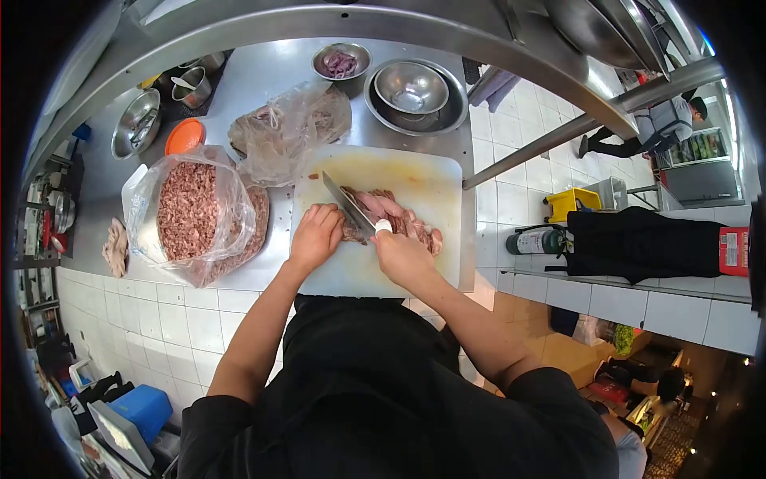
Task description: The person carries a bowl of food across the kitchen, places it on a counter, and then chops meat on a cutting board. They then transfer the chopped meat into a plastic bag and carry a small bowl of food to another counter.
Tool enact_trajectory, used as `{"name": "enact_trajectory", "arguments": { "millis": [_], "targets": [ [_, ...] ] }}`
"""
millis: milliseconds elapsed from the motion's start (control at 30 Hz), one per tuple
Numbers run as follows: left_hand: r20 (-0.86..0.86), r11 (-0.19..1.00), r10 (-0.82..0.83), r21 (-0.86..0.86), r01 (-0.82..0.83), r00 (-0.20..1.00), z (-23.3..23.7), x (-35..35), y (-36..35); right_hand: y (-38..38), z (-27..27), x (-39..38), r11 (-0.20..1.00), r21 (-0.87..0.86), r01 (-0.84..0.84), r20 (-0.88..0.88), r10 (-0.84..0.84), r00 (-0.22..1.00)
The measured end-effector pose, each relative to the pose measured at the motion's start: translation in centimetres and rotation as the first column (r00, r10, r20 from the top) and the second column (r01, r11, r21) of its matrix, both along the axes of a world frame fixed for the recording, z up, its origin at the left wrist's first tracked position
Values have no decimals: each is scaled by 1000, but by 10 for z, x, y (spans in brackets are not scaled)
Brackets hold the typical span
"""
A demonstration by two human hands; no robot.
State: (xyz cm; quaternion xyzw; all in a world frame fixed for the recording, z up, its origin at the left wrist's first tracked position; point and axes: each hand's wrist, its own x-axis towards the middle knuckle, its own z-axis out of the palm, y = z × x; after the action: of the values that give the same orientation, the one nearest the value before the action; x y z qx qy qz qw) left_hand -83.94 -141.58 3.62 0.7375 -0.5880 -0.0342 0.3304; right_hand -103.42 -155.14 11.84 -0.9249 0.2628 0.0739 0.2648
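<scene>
A white cutting board [319, 275] lies on the steel table in front of me. My right hand [401, 254] is closed around the white handle of a knife [349, 203], whose blade points up and left across the board. Sliced meat [381, 204] lies beside and beyond the blade, and some reaches right of my right hand. Left of the knife, my left hand [317, 233] rests on the board with its fingers bent and pressed together at the meat's left edge. Whether its fingertips pinch a piece is hidden.
Left of the board stands a plastic bag of chopped meat [188, 209], with another plastic bag [279, 132] behind. Steel bowls [411, 88] stand at the back, near a small bowl of meat [341, 62]. A metal rail [319, 25] crosses overhead. A person [666, 124] is far right.
</scene>
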Motion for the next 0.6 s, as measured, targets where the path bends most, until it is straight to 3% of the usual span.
{"name": "enact_trajectory", "arguments": {
  "millis": [100,167,267,400,600],
  "targets": [
    [11,998,0,-63,1,1000,-2,-2,-1,5,23,-1,998,40,-42,-42,44,998],
    [13,996,3,-90,-2,1000,-2,-2,-3,9,27,-6,998,-30,-59,-27,58,998],
    [3,996,-7,-91,7,1000,-5,1,-3,25,6,1,999,-8,34,-59,-35,998],
    [22,998,-2,-55,3,1000,-4,-2,-1,14,-31,28,1000,3,-9,-47,9,999],
    [23,996,20,-85,-18,1000,-3,-7,-4,9,5,3,999,42,-11,30,10,1000]
  ]
}}
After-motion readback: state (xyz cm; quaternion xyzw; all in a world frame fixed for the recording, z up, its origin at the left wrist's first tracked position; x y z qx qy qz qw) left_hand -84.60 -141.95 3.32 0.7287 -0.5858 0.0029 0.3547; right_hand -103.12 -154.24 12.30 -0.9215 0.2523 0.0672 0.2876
